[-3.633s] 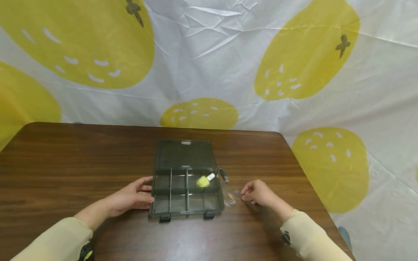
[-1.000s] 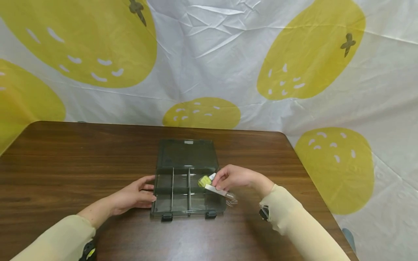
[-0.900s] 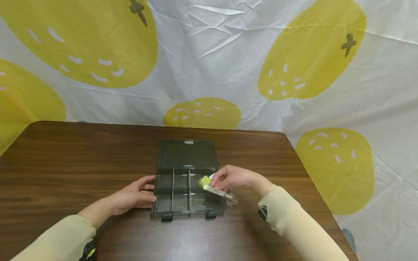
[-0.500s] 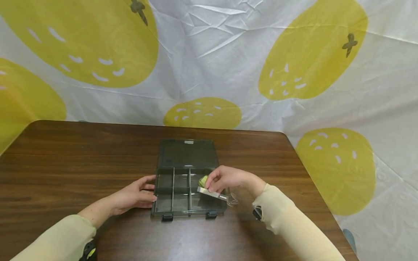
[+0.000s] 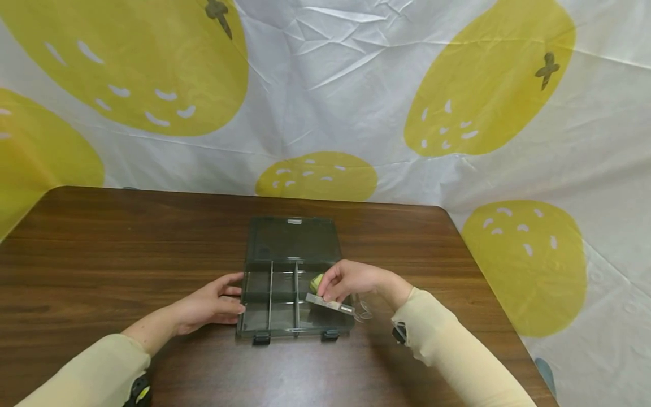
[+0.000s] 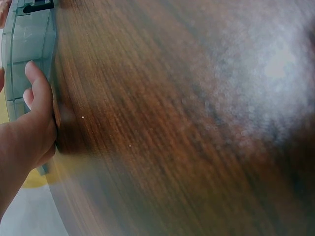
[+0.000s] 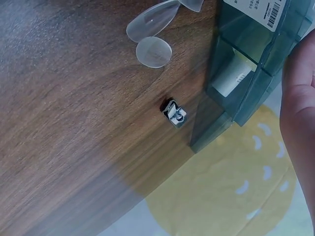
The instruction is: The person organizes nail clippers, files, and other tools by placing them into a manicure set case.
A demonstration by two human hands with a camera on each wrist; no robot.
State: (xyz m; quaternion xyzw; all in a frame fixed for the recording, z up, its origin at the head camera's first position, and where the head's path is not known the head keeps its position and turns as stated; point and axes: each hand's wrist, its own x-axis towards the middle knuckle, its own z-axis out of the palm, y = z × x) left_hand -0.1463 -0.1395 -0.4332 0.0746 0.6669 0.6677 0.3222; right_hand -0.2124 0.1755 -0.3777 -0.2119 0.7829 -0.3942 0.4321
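Observation:
A smoky grey divided organizer box (image 5: 283, 332) lies on the table with its lid laid back. My left hand (image 5: 205, 305) rests against its left wall, thumb by the rim, fingers loosely extended. My right hand (image 5: 351, 280) pinches a flat grey-and-white strip (image 5: 329, 304) over the right-hand compartments. In the right wrist view a white label with a barcode (image 7: 258, 11) shows over the box. A yellow nail polish bottle (image 5: 316, 281) is in the rear right compartment, partly hidden by my fingers; its white cap (image 7: 230, 78) shows in the right wrist view.
Right of the box lie several clear oval plastic pieces (image 5: 363, 311). A nail clipper (image 7: 174, 113), hidden behind my right hand in the head view, lies beside the box. The wooden table (image 5: 127, 243) ends at a lemon-patterned cloth (image 5: 325, 102).
My right hand has picked up the strip from the table right of the box, brought it left over the compartments and lowered it slightly. My left hand has stayed at the box.

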